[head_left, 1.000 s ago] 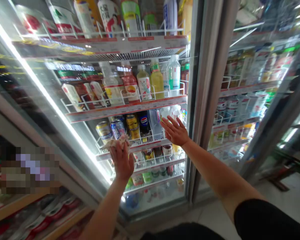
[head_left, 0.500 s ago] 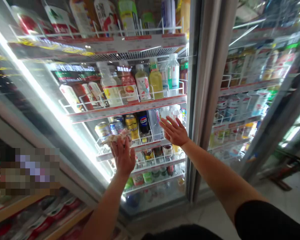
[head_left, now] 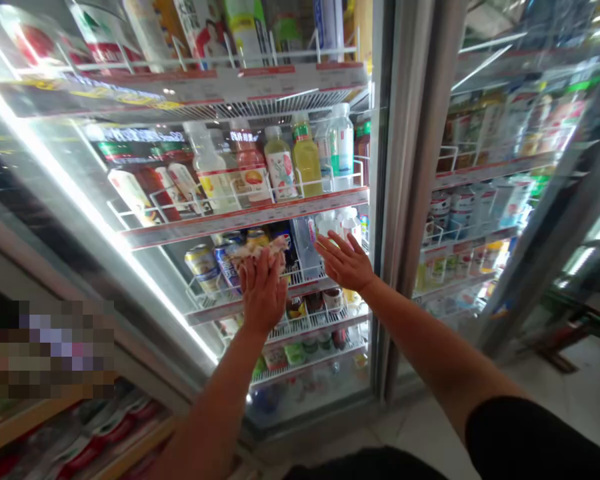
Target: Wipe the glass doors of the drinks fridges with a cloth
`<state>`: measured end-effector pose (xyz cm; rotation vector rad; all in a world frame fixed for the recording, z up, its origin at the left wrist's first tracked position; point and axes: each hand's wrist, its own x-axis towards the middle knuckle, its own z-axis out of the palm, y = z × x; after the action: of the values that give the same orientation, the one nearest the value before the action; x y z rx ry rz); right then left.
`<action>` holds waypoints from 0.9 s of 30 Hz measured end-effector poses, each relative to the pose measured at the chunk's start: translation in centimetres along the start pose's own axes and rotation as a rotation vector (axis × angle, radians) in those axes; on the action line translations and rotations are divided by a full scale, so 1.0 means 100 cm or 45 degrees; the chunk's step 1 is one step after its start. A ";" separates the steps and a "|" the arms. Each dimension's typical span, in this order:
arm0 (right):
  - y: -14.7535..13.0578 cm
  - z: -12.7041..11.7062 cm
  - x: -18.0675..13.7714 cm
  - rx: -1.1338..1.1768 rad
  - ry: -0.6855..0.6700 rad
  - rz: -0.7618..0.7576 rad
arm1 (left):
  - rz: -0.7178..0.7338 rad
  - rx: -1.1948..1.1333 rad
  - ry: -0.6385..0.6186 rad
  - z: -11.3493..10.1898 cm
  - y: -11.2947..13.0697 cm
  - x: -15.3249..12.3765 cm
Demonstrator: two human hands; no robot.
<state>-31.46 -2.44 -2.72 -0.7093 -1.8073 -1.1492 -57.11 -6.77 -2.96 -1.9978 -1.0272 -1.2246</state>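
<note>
Left hand [head_left: 264, 297] lays its extended fingers over a crumpled cloth [head_left: 261, 255], which lies against the glass door [head_left: 313, 398]; whether they also grip it, I cannot tell. Right hand [head_left: 344, 263] is released, fingers spread toward the same glass. Behind the glass, cans [head_left: 201, 268] and bottles [head_left: 307, 159] stand on shelves [head_left: 250, 219].

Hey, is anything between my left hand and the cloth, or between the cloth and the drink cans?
Nothing visible comes between your left hand and the cloth; the fingers lie against it. Between the cloth and the drink cans, a glass door appears to stand, judging by its reflections.
</note>
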 end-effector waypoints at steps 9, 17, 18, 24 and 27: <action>0.001 0.000 -0.002 0.001 -0.022 0.011 | 0.008 0.035 -0.018 0.005 0.009 0.019; 0.005 -0.002 -0.002 0.143 0.031 0.018 | 0.368 -0.302 -0.026 0.019 0.030 0.030; 0.005 -0.002 -0.002 0.150 0.052 0.015 | 0.442 -0.328 -0.054 0.022 0.035 0.031; 0.005 -0.004 0.000 0.123 0.052 -0.027 | 0.524 -0.451 -0.008 0.028 0.039 0.009; 0.005 -0.005 0.001 0.073 0.074 -0.042 | 0.377 -0.266 0.186 0.018 0.016 -0.011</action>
<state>-30.93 -2.68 -2.30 -0.6090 -1.8017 -1.1239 -55.24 -6.51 -4.84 -2.0887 -0.5271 -1.3320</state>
